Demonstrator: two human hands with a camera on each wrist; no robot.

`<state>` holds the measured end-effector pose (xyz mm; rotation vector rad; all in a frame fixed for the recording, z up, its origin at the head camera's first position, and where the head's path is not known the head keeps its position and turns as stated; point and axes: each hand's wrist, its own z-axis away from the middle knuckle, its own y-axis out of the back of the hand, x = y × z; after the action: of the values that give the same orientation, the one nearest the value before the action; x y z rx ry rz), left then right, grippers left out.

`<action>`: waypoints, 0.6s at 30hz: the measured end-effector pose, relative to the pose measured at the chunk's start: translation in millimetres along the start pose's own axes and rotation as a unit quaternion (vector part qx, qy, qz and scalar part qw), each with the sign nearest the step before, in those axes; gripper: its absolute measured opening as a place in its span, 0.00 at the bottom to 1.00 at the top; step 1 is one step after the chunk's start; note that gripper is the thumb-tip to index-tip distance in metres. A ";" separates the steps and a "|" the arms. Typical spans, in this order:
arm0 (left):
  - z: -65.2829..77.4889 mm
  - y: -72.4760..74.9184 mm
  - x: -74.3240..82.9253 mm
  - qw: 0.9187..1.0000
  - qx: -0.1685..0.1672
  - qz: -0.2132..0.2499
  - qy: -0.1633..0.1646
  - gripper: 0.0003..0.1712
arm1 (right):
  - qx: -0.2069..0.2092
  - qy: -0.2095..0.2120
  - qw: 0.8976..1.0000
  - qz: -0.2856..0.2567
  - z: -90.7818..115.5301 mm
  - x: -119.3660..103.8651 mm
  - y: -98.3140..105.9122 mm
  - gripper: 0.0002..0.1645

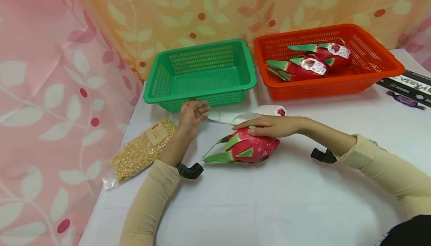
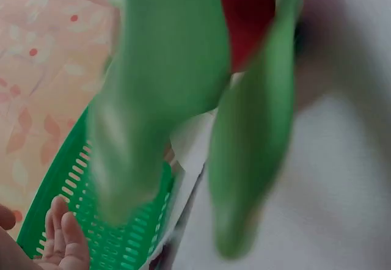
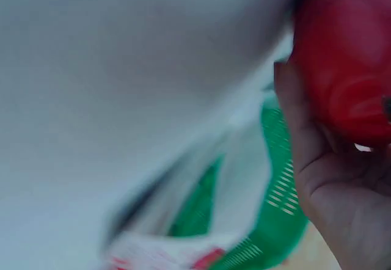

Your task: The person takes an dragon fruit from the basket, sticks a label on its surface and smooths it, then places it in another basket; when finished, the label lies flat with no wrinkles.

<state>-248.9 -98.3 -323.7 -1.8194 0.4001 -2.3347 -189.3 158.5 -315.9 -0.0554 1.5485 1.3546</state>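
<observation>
My right hand (image 1: 267, 126) grips a pink dragon fruit (image 1: 249, 147) with green leaf tips from above, over the white table. In the right wrist view the thumb and palm lie against the red fruit (image 3: 348, 56). My left hand (image 1: 192, 116) is by the front wall of the green basket (image 1: 202, 97), fingers loosely extended and holding nothing. Blurred green leaf tips (image 2: 165, 56) fill much of the left wrist view. Behind the gripped fruit lies a white paper band (image 1: 229, 117) with a small dragon fruit picture.
The red basket (image 1: 336, 85) at the back right holds two labelled dragon fruits (image 1: 303, 70). A bag of yellow kernels (image 1: 141, 152) lies left of my left forearm. At the far right are a black pasta box (image 1: 414, 85) and a purple-wrapped candy (image 1: 405, 100).
</observation>
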 end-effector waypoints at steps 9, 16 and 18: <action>-4.5 -2.8 0.7 0.992 -0.069 -0.100 0.029 0.22 | 0.041 -0.063 0.997 -0.010 0.1 4.5 -6.7 0.26; -5.4 -13.6 1.4 0.917 -0.243 -0.317 0.016 0.22 | 0.145 -0.079 0.986 0.028 33.0 -6.5 9.5 0.25; -6.1 -17.9 1.3 0.898 -0.279 -0.341 0.000 0.21 | 0.209 -0.095 0.972 0.057 47.3 -4.4 16.3 0.20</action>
<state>-254.4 -80.9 -318.4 -2.5589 0.5442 -2.8789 -166.9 197.5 -293.5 0.4193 1.6587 1.0600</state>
